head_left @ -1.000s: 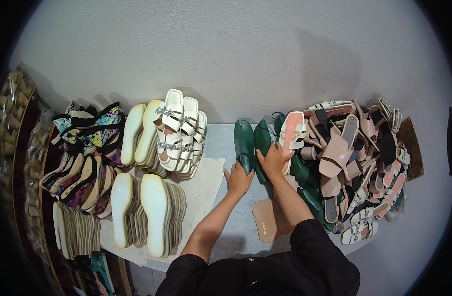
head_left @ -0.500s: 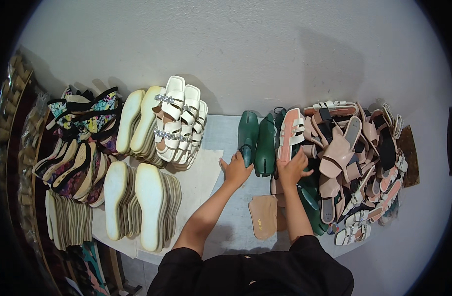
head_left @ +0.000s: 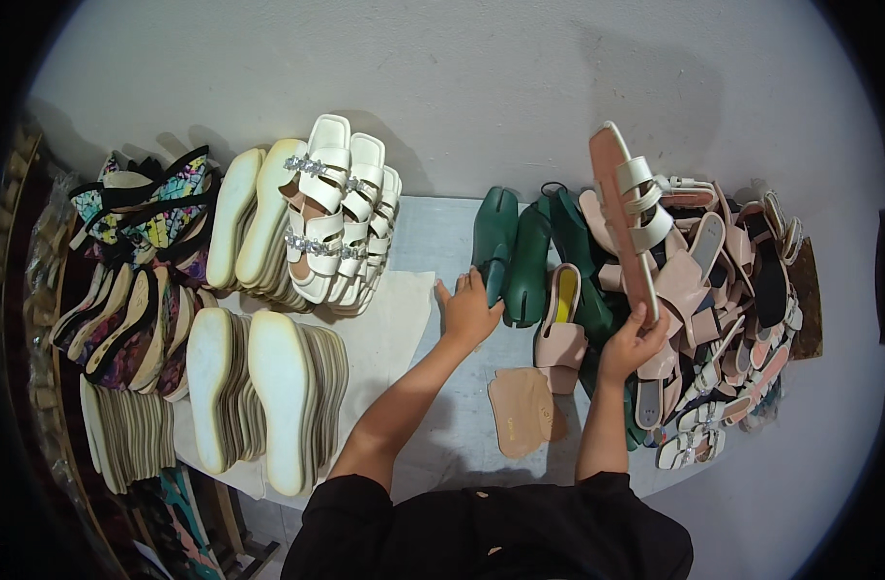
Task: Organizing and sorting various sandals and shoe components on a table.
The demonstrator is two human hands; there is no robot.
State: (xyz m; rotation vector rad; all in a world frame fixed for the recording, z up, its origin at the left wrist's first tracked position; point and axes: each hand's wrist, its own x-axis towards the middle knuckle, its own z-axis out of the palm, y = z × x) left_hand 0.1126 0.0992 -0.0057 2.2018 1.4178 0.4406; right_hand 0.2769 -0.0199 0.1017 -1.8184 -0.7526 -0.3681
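Plainly, the sandal (head_left: 621, 217) is held up at the right of the worktop (head_left: 440, 230), by the shoe pile (head_left: 689, 290). Its long axis runs near to far, toe pointing far and leaning left. The right grip (head_left: 632, 350) is closed on its heel end; the left grip (head_left: 472, 311), fingers apart, touches a green last (head_left: 496, 227), whether grasping I cannot tell.

Wall (head_left: 462, 72): plain grey, lightly textured, a few faint marks. Soft-edged shadows lie across it, the largest at upper right. Counter (head_left: 428, 232): pale grey top, far edge along the wall. Left: dark reddish rack (head_left: 19, 300) with wooden edging, partly lost in fisheye vignette. Below the counter: grey floor (head_left: 271, 522), little visible.
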